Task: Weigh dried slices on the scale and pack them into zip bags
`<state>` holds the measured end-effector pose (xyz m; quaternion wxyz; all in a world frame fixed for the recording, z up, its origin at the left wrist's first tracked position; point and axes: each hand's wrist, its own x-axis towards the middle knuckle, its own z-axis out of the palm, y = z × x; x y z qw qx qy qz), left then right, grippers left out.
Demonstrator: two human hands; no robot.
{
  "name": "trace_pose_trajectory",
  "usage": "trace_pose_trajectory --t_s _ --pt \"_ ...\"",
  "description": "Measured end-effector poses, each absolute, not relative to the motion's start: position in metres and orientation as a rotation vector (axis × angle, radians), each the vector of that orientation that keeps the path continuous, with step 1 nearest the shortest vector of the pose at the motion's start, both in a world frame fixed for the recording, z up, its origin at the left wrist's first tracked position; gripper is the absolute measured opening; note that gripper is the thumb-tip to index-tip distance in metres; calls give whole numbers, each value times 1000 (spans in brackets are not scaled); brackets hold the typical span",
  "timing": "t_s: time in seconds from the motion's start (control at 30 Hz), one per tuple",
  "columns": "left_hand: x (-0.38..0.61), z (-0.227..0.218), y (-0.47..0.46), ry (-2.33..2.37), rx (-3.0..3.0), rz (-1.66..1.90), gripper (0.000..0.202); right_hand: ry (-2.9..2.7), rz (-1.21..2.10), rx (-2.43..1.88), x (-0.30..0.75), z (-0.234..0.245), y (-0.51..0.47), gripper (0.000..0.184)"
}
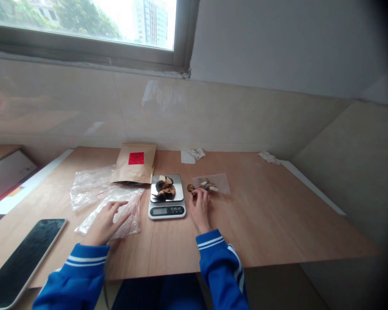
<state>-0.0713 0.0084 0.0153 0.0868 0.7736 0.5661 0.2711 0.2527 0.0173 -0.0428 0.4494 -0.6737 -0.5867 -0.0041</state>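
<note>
Fingers of the right hand [196, 198] were held together beside a brown dried mushroom slice [190, 187]; left-hand fingers [116, 209] were spread on a clear plastic zip bag [131, 209]. Dark mushroom slices [164, 188] heaped on a silver digital scale [167, 211] could be knocked off by a careless reach.

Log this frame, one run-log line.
left hand: on plastic zip bag | right hand: at dried slices | digital scale: holds more slices

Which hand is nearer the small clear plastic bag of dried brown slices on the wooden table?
Right. The right hand is at the near edge of the small clear plastic bag; the left hand lies farther away, past the steel digital scale, on a larger clear plastic bag.
</note>
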Motion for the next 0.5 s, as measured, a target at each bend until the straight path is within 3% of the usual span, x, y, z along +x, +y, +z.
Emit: trace_pose_trajectory --t_s 0.23,0.37,0.5 --pt "-70 10 -2 1622 2146 851 38 -1314 176 -1549 248 -17 8 19" --pt "-49 27 -26 1676 2037 1153 35 -1323 245 -1488 234 1 -13 25" --pt "-14 39 -61 1643 1924 1417 33 -1404 407 -1367 186 17 -53 20"
